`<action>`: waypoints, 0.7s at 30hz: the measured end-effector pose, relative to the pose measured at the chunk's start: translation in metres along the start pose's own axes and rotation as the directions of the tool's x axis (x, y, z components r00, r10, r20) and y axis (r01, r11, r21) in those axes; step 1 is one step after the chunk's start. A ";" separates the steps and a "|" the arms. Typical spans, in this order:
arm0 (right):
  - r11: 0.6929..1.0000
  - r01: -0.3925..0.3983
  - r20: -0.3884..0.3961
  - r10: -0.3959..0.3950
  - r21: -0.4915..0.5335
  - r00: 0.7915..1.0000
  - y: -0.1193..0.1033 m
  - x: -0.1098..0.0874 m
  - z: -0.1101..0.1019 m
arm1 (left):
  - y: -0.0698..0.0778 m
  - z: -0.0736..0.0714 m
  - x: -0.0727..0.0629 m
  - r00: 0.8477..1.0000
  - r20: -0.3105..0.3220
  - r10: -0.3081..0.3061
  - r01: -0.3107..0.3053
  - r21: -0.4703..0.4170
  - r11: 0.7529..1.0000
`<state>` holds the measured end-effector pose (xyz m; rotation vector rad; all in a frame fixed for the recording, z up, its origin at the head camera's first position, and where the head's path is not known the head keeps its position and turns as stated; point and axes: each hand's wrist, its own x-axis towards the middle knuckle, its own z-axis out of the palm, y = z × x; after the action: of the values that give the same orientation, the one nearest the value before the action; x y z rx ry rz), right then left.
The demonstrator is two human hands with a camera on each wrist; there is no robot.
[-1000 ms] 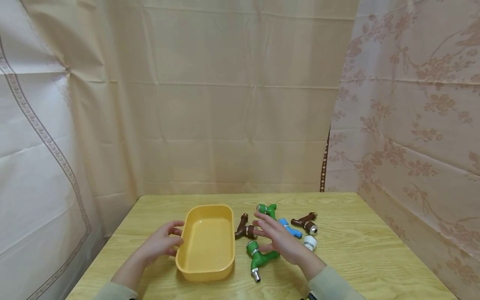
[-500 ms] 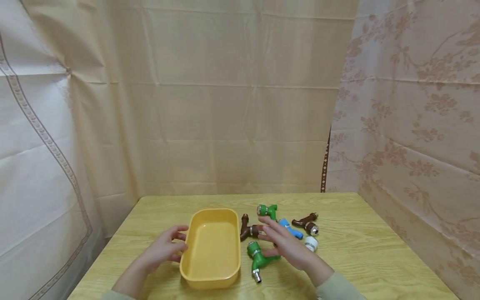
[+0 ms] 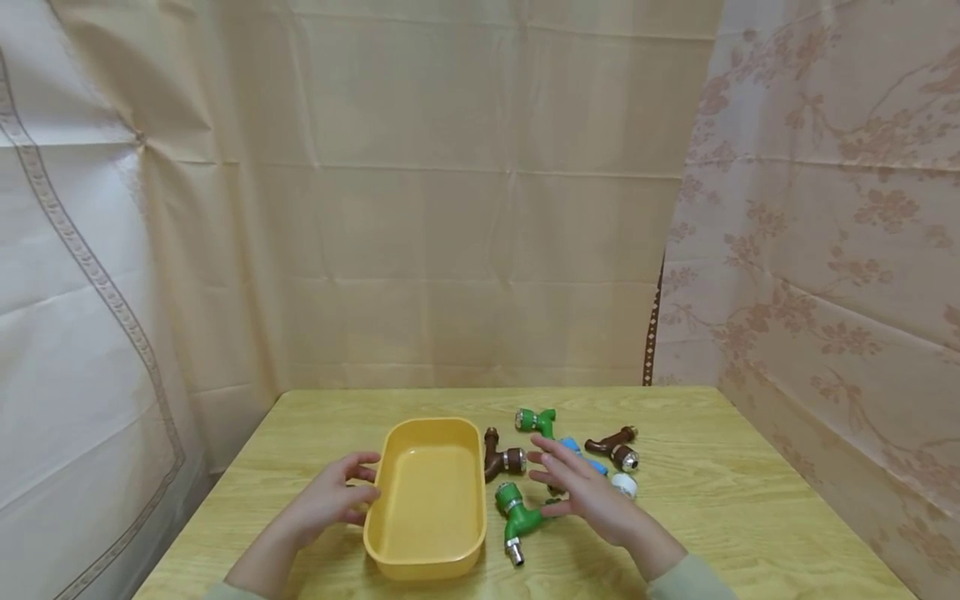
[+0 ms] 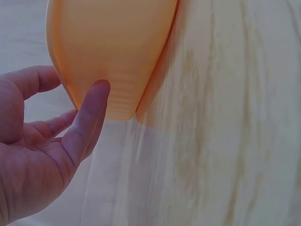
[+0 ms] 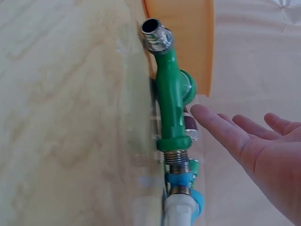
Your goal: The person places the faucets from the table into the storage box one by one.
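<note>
My left hand (image 3: pixel 326 500) is at the left wall of a yellow plastic tub (image 3: pixel 427 508), its fingertips right at the side. In the left wrist view the thumb overlaps the tub's outer wall (image 4: pixel 113 47), with the other fingers spread around its edge. Fingers apart, my right hand (image 3: pixel 600 504) hovers over a group of taps and holds nothing. Nearest to it is a green tap (image 3: pixel 521 521) with a silver spout end. The right wrist view shows that green tap (image 5: pixel 169 99) lying on the table, the fingertips beside it.
Close to the tub's right side lies a brown tap (image 3: pixel 495 460). Behind the right hand are another green tap (image 3: pixel 538 422), a blue tap (image 3: pixel 572 445), a second brown tap (image 3: pixel 617 450) and a white one (image 3: pixel 624 485), partly hidden. Curtains stand around the wooden table (image 3: pixel 720 500).
The tub has slid right and a little nearer to me, with my left hand moving along beside it. My right hand has shifted right, uncovering more of the left brown tap.
</note>
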<state>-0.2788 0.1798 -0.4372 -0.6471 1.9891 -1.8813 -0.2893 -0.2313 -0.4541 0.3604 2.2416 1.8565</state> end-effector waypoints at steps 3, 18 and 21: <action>1.000 0.009 -0.010 -0.009 -0.019 1.000 -0.004 0.000 -0.003 | 0.000 0.001 -0.001 1.000 -0.005 -0.001 0.001 -0.006 1.000; 0.926 0.080 -0.116 -0.131 -0.368 0.985 -0.031 0.001 -0.016 | -0.001 0.006 0.000 0.996 -0.086 -0.035 0.033 -0.029 0.999; 0.877 0.093 -0.111 -0.164 -0.472 0.980 -0.036 0.002 -0.019 | 0.000 0.007 0.001 0.993 -0.109 -0.042 0.039 -0.024 0.999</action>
<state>-0.2872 0.1938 -0.4001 -0.7996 2.5896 -1.5572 -0.2887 -0.2249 -0.4556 0.2131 2.2784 1.9218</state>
